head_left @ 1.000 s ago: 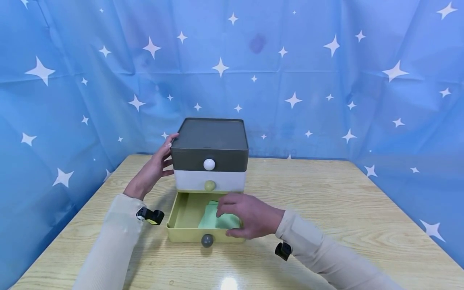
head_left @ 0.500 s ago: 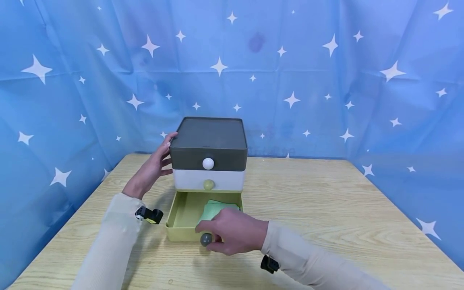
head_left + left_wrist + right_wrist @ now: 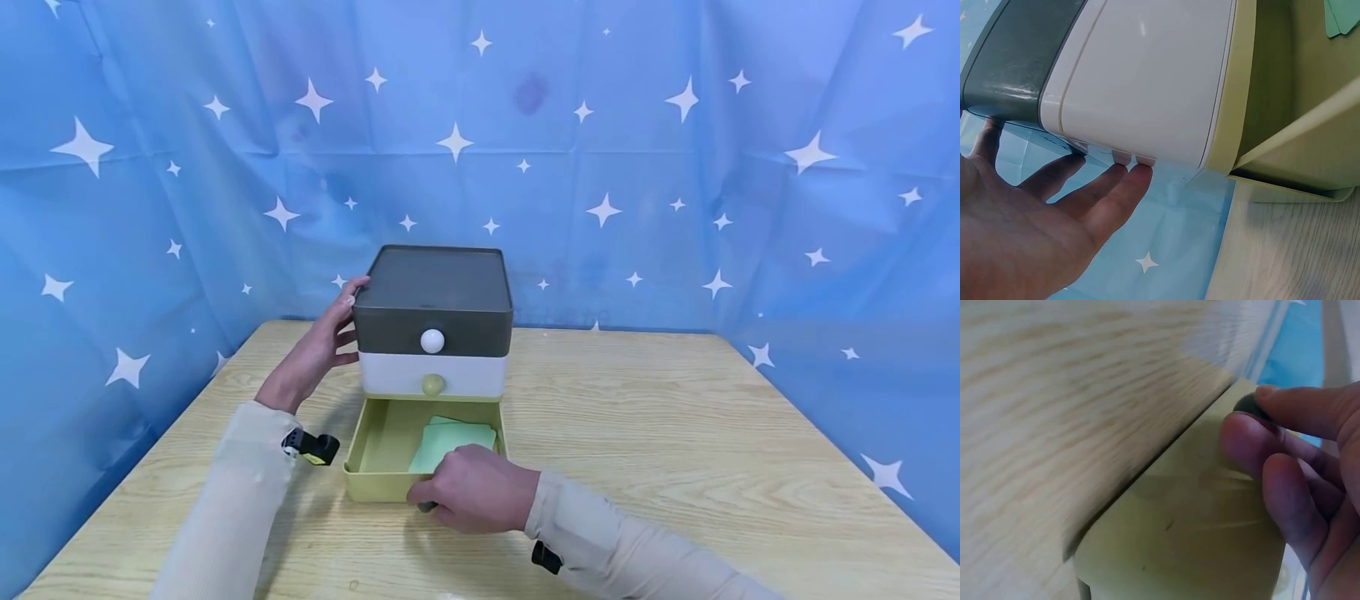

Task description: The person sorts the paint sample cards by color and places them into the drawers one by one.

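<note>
A small three-tier drawer box (image 3: 442, 279) stands on the table, dark grey on top, white in the middle, yellow-green below. Its bottom drawer (image 3: 382, 486) is pulled out, and green paper sheets (image 3: 446, 440) lie inside toward the right. At the drawer's front, my right hand (image 3: 476, 492) pinches the dark grey round knob (image 3: 1249, 406) between thumb and fingers. My left hand (image 3: 311, 354) rests against the box's left side, its fingers spread and fairly straight; in the left wrist view the fingertips (image 3: 1141, 178) touch the white and dark tiers.
The wooden table (image 3: 637, 442) extends to both sides and in front of the box. Behind it hangs a blue curtain (image 3: 570, 275) with white stars. A white knob (image 3: 432, 341) and a green knob (image 3: 432, 384) stick out from the upper two drawers, which are closed.
My right hand has moved from above the drawer's right side down and left to its front, and now grips the dark knob. The left hand and the drawer keep their places.
</note>
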{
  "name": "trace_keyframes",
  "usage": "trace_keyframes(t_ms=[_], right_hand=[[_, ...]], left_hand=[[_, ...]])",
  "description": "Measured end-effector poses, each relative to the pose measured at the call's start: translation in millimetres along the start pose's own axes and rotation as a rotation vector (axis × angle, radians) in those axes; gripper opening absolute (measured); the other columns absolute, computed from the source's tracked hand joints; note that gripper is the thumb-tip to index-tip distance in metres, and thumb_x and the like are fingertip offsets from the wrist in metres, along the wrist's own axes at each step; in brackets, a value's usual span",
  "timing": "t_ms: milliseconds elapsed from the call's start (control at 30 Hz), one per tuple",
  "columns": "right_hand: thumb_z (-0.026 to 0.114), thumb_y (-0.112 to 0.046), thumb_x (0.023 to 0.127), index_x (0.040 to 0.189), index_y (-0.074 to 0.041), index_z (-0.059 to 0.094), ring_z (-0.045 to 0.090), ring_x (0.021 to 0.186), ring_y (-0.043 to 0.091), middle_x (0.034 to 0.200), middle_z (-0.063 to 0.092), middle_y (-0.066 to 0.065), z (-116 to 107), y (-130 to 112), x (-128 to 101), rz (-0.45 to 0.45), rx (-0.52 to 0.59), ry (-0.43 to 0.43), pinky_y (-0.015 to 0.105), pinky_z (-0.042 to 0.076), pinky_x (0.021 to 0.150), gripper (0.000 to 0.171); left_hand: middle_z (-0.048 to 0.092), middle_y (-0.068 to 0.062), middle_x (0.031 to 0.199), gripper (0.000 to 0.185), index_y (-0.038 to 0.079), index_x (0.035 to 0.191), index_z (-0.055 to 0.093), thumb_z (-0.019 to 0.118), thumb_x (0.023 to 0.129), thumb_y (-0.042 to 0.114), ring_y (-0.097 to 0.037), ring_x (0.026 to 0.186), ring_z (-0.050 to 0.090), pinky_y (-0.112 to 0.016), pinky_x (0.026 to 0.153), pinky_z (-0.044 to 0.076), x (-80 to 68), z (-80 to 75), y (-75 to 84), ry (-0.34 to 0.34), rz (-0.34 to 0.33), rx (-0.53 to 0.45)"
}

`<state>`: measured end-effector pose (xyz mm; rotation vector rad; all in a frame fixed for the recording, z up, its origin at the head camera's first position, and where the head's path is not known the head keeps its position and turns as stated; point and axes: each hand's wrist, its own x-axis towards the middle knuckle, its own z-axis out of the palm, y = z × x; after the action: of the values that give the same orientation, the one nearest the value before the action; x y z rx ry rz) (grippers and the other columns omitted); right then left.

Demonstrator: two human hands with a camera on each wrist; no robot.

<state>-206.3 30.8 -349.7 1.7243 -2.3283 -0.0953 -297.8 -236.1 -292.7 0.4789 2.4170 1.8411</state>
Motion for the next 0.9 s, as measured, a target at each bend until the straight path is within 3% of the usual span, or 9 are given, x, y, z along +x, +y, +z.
trace_keyframes(t_ms=[100, 400, 900], right_hand=[[0.079, -0.019, 0.085, 0.09, -0.026, 0.069, 0.06, 0.057, -0.002, 0.065, 0.065, -0.016, 0.8, 1.8, 2.0, 0.003, -0.044, 0.016, 0.013, 0.038, 0.05, 0.013], [0.075, -0.022, 0.088, 0.099, -0.03, 0.074, 0.063, 0.057, 0.0, 0.072, 0.073, -0.015, 8.3, 15.4, 6.8, 0.096, -0.146, 0.064, 0.016, 0.038, 0.044, 0.013], [0.079, -0.022, 0.086, 0.105, -0.031, 0.076, 0.068, 0.065, 0.001, 0.084, 0.077, -0.014, 23.4, 37.6, 12.6, 0.227, -0.13, 0.12, 0.019, 0.048, 0.05, 0.021]], left_hand=[[0.01, -0.008, 0.17, 0.054, 0.055, 0.155, 0.012, 0.019, 0.103, 0.068, -0.045, 0.154, 0.02, -0.072, 0.114, 0.027, 0.8, 0.1, 0.8, 0.004, 0.002, 0.008], [0.009, -0.008, 0.17, 0.054, 0.056, 0.154, 0.011, 0.019, 0.102, 0.069, -0.046, 0.154, 0.02, -0.072, 0.114, 0.027, 1.0, 1.9, 2.0, 0.001, -0.003, 0.018], [0.015, -0.009, 0.169, 0.053, 0.056, 0.153, 0.015, 0.021, 0.102, 0.068, -0.044, 0.154, 0.022, -0.071, 0.115, 0.027, 0.4, 2.3, -1.3, 0.02, -0.008, 0.001]])
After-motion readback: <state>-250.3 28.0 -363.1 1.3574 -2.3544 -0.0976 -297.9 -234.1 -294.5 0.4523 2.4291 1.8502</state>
